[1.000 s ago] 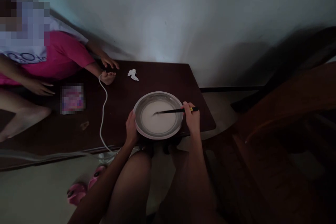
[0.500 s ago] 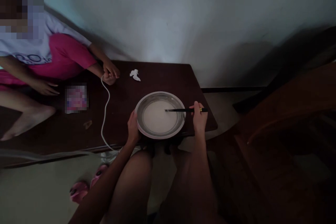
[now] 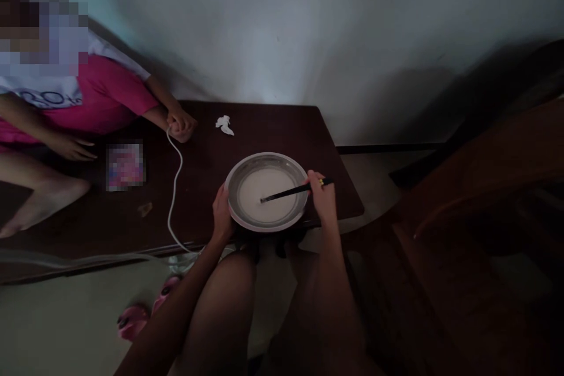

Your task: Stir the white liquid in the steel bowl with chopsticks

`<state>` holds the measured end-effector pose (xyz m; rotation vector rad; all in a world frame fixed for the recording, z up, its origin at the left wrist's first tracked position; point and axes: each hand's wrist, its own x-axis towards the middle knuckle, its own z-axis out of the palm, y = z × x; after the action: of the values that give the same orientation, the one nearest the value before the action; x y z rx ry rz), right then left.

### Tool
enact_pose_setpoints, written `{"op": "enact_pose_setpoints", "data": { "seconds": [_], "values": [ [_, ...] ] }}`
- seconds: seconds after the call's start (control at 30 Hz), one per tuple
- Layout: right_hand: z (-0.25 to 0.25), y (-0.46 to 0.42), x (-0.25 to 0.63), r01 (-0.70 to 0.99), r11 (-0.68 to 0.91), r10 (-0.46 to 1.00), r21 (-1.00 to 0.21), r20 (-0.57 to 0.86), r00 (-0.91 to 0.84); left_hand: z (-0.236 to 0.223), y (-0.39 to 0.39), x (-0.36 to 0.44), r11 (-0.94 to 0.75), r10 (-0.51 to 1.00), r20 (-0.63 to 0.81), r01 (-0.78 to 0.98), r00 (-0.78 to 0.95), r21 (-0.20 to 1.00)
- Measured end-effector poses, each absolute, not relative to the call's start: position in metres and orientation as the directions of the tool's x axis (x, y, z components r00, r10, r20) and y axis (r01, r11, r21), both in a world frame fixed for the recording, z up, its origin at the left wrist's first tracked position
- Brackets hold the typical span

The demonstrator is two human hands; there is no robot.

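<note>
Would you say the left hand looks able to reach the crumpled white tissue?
Probably yes, if the left hand leaves the round silvery metal bowl: nothing seems to block the way to the crumpled white tissue.

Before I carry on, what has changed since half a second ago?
The right hand moved left toward the bowl, swinging the dark utensil's tip left and toward the near rim over the whitish contents. Nothing was taken hold of or let go. The left hand stays at the bowl's left side, and the white scrap still lies on the table.
</note>
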<state>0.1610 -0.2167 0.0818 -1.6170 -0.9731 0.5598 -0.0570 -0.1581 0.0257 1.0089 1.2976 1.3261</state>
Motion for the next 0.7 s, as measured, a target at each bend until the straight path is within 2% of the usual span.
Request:
{"op": "enact_pose_setpoints", "data": {
  "seconds": [0.07, 0.17, 0.23, 0.33, 0.43, 0.6, 0.7],
  "values": [
    [0.083, -0.216, 0.158, 0.335, -0.015, 0.852, -0.942, 0.163, 0.497, 0.024, -0.158, -0.058, 0.063, 0.983, -0.08, -0.11, -0.162, 0.992],
    [0.084, -0.216, 0.163, 0.373, -0.037, 0.751, -0.927, 0.221, 0.623, 0.021, -0.158, -0.059, 0.074, 0.982, -0.095, -0.129, -0.163, 0.989],
    [0.083, -0.218, 0.167, 0.339, -0.063, 0.692, -0.939, 0.204, 0.693, 0.019, -0.157, -0.058, 0.079, 0.98, -0.102, -0.139, -0.169, 0.987],
    [0.081, -0.217, 0.166, 0.283, -0.052, 0.778, -0.958, 0.139, 0.613, 0.019, -0.157, -0.058, 0.051, 0.985, -0.068, -0.105, -0.158, 0.993],
    [0.082, -0.215, 0.163, 0.323, -0.031, 0.856, -0.946, 0.142, 0.497, 0.022, -0.157, -0.059, 0.029, 0.987, -0.039, -0.065, -0.153, 0.997],
    [0.085, -0.219, 0.17, 0.359, -0.087, 0.703, -0.929, 0.198, 0.683, 0.023, -0.158, -0.058, 0.037, 0.985, -0.052, -0.091, -0.167, 0.995],
    [0.085, -0.219, 0.169, 0.3, -0.066, 0.794, -0.952, 0.132, 0.593, 0.023, -0.158, -0.06, 0.026, 0.989, -0.035, -0.064, -0.147, 0.998]
  ]
}}
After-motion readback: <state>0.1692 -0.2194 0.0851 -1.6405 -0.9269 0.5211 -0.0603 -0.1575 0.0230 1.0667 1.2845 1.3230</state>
